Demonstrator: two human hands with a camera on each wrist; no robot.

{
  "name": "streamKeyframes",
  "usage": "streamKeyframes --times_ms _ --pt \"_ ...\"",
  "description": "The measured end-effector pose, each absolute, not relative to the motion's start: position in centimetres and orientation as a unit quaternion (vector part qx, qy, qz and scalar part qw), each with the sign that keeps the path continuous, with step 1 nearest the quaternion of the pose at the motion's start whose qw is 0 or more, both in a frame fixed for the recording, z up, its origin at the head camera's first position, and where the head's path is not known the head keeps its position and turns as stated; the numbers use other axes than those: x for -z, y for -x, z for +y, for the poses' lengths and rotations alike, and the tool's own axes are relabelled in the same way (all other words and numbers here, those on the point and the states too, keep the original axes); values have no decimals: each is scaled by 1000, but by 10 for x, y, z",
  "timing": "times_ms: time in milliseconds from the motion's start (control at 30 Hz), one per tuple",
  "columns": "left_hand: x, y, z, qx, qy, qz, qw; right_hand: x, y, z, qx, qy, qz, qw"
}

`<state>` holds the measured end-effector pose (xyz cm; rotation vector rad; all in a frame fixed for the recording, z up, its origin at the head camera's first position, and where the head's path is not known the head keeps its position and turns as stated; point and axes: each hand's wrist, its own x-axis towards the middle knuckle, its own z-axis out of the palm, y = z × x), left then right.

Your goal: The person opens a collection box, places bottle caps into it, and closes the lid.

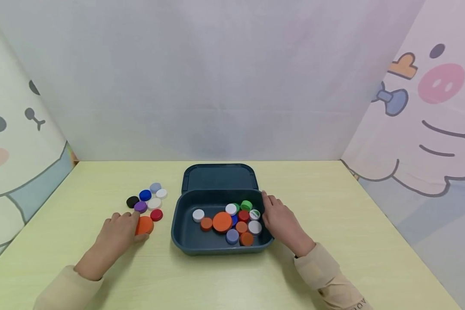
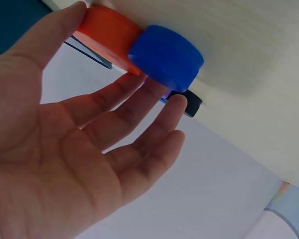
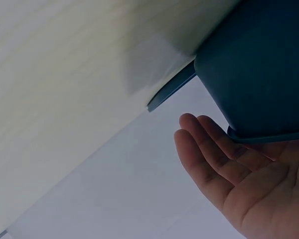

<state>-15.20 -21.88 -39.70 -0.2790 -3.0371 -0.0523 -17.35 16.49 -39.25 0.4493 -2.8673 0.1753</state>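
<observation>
My left hand (image 1: 118, 234) pinches a large orange bottle cap (image 1: 144, 225) at the table's left, thumb and index finger on its opposite edges. A blue bottle cap (image 2: 167, 57) sits right beside it in the left wrist view, near my middle finger; in the head view my hand hides it. My right hand (image 1: 280, 219) rests on the right rim of a dark blue box (image 1: 221, 251). In the right wrist view several fingers (image 3: 207, 149) extend loosely outside its wall; the thumb is hidden. Several mixed caps lie inside, including a large orange cap (image 1: 222, 222).
Several loose caps lie beyond my left hand, among them a black one (image 1: 132, 202), a purple one (image 1: 141, 207) and a red one (image 1: 156, 215). Behind the box lies its dark lid (image 1: 220, 177). A pale cloth wall (image 1: 213, 86) stands at the table's back.
</observation>
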Motion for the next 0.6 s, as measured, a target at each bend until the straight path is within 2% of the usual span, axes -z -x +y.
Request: streamKeyframes --times_ms 600 --pt "391 160 -210 21 84 -996 2 394 172 163 -55 -147 -982 107"
